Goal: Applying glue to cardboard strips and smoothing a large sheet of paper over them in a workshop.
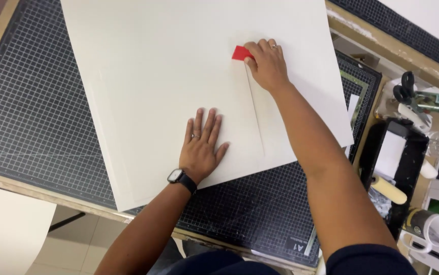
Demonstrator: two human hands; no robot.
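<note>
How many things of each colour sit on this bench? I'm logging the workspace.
White: 2, the large white paper sheet and the white ceramic mug
Red: 1, the small red plastic scraper in the right hand
Black: 2, the black gridded cutting mat and the black-handled scissors
Total: 5

Left hand [202,143] flat, palm down, fingers spread. Right hand [266,63] reaching forward, grip pinched closed, arm extended.

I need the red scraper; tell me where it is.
In the head view, the red scraper lies under the right hand, upper centre of the white sheet.
</note>
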